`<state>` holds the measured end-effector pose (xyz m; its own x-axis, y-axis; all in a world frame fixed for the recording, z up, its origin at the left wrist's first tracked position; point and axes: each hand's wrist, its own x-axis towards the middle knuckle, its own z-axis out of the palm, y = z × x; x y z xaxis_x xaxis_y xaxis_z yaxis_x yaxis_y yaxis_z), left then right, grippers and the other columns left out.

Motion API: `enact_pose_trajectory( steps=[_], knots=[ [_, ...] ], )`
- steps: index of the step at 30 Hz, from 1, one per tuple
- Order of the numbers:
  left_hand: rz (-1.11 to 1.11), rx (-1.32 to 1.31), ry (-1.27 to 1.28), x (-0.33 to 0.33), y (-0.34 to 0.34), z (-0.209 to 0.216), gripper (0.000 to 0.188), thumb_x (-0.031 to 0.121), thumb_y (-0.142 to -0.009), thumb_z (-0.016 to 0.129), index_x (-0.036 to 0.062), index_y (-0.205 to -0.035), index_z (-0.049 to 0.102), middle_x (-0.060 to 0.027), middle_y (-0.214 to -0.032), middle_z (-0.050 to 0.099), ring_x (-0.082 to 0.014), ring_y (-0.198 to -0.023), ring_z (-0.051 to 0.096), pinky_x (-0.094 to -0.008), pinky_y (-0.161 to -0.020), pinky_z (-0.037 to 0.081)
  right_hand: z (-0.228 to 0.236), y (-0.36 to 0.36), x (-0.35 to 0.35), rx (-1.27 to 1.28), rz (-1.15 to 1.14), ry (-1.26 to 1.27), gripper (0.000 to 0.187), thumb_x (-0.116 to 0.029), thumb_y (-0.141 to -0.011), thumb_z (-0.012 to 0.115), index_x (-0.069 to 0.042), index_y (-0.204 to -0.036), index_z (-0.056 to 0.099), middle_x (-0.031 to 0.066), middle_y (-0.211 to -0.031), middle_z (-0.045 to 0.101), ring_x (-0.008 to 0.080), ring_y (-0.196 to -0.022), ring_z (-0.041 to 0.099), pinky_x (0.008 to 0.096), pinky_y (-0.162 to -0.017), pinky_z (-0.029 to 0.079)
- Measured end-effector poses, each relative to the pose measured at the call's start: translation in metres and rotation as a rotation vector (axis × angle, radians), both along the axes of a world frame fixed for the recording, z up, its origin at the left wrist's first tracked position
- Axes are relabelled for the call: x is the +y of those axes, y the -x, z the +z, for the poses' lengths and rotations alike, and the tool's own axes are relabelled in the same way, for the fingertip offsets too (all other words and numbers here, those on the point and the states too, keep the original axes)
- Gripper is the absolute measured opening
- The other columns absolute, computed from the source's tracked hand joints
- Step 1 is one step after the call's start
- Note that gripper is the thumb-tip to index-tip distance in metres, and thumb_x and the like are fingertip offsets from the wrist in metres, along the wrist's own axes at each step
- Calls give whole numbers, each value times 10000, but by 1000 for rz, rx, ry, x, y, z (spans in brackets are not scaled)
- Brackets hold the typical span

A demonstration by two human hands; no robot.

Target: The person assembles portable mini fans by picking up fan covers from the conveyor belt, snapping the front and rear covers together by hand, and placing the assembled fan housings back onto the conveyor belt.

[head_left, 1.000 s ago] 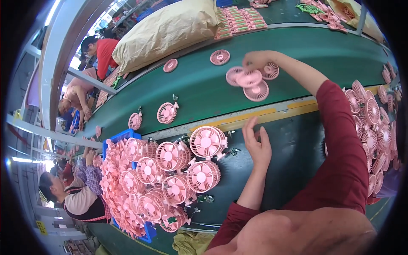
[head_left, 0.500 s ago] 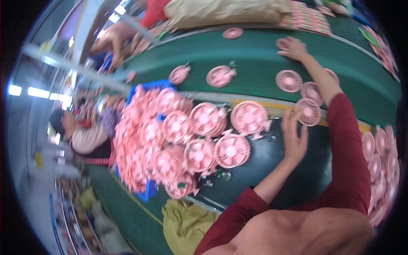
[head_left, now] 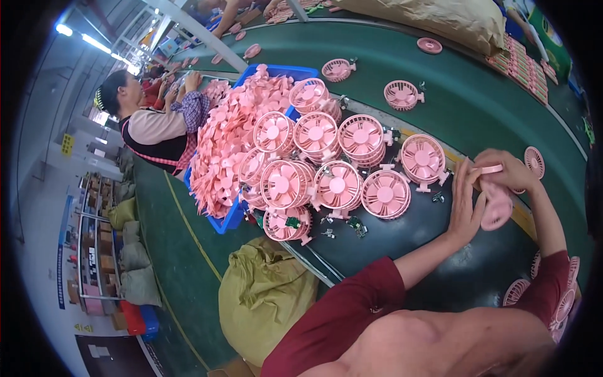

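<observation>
My right hand [head_left: 512,168] is closed on a pink round fan grille [head_left: 491,168], seen edge-on. My left hand [head_left: 466,210] is beside it, fingers stretched upward and thumb apart, close to the same grille. Just below my right hand a second pink grille [head_left: 497,212] is smeared by motion; what supports it is hidden. Another grille [head_left: 534,163] is on the green belt behind my right wrist. Stacked pink fan housings [head_left: 385,193] with propeller-like blades stand on the dark table [head_left: 408,251] left of my hands, small green circuit boards [head_left: 357,227] beside them.
A blue bin [head_left: 304,73] heaped with pink fan blades [head_left: 235,119] is at the left. Beyond the table runs the green belt [head_left: 452,75] carrying fan parts. A yellow-green sack [head_left: 267,301] is below left. A co-worker [head_left: 154,122] sits past the bin; more grilles [head_left: 516,292] lie by my right arm.
My right hand has come back from the far side of the belt to meet my left hand, with a grille in it. The view has swung, so the stacks appear farther right.
</observation>
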<state>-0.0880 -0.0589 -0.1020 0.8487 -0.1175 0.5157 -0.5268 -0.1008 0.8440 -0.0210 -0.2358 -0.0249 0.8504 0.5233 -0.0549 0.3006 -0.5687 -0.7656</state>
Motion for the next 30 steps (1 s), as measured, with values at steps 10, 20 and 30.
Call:
enact_pose_trajectory(
  steps=[10, 20, 30],
  knots=[
    [-142, 16, -47, -14, 7, -2, 396, 167, -955, 489, 23, -1319, 434, -234, -1491, 269, -418, -1381, 268, -471, -1136, 231, -55, 5, -231, -403, -878, 398, 360, -189, -919, 612, -47, -1249, 607, 169, -1150, 662, 277, -1049, 647, 353, -877, 495],
    [-109, 5, -93, -2, -6, -7, 369, 167, -964, 483, -20, -1282, 470, -258, -1456, 345, -429, -1334, 337, -483, -1101, 275, -20, 49, -108, 52, -477, 227, 383, -189, -848, 643, -66, -1211, 642, 102, -1102, 691, 192, -919, 639, 333, -851, 510],
    [-192, 24, -44, -10, 3, 1, 356, 162, -983, 436, -20, -1286, 480, -288, -1412, 392, -436, -1283, 426, -464, -1059, 344, -12, -13, -89, 3, -607, 22, 456, -436, -902, 636, -16, -1081, 644, 42, -781, 619, 100, -680, 579, 258, -549, 512]
  ],
)
